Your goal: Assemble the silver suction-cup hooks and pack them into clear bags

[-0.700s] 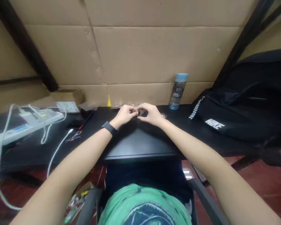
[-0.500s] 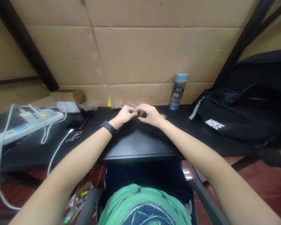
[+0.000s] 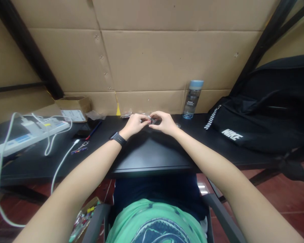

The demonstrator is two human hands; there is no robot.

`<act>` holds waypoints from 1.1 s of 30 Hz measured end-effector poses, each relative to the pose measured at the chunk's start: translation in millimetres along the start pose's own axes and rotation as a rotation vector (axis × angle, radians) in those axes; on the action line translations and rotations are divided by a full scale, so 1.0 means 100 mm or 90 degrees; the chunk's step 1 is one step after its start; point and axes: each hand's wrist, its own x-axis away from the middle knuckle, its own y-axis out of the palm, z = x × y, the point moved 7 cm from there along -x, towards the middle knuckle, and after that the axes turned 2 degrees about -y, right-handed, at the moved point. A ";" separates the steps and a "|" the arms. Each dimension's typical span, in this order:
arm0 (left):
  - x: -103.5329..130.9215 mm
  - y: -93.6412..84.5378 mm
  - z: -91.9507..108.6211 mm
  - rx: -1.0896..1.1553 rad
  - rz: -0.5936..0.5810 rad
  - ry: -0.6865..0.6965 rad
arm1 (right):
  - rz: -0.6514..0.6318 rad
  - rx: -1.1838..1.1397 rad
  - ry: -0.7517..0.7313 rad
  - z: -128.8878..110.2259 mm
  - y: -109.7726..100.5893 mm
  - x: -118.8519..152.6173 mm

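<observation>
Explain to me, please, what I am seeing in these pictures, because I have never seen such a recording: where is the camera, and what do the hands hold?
There is no machine here: a person works with two bare hands. The one camera is worn on the head, looking forward and down. The left hand, below a dark wristband, and the right hand meet over the black table. Their fingertips hold a small object, too small to identify.

On the table, to the left, lie a white power strip and a keyring, with a cardboard box farther back. To the right stand a bottle and a black bag.
</observation>
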 end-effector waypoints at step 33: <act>-0.02 0.06 -0.14 0.109 -0.014 -0.029 | -0.008 -0.013 0.021 0.02 -0.02 0.00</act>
